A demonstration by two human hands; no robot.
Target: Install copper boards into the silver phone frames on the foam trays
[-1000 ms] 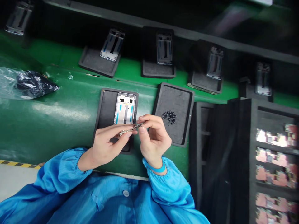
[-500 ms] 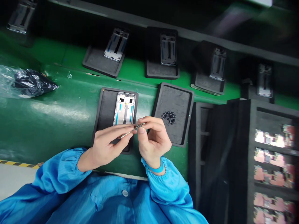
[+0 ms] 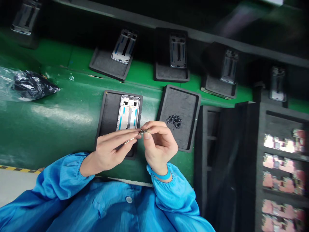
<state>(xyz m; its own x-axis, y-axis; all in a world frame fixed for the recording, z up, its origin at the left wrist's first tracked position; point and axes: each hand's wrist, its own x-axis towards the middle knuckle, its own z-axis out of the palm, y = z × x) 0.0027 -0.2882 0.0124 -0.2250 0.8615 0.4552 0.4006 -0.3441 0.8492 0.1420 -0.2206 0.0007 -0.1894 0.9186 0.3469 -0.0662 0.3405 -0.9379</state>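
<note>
Between thumb and fingers, my left hand (image 3: 112, 149) grips a thin circuit board (image 3: 130, 140), seen almost edge-on. My right hand (image 3: 160, 143) pinches the board's right end between thumb and forefinger. Just beyond the hands lies a silver phone frame (image 3: 127, 112) with blue strips and a dark cable down its middle. It rests in a black foam tray (image 3: 106, 112), its lower part hidden by my left hand. To the right, a second foam tray (image 3: 185, 100) holds a small pile of tiny black parts (image 3: 174, 121).
Across the back, several phone frames sit on foam trays, one of them (image 3: 178, 51) straight ahead. A plastic bag with black contents (image 3: 33, 84) lies at left on the green mat (image 3: 60, 135). At right, a slotted black foam box (image 3: 259, 161) holds rows of circuit boards (image 3: 281, 161).
The phone frames and trays along the back have shifted slightly to the right. The board has turned a little in my fingers; both hands stay nearly in place.
</note>
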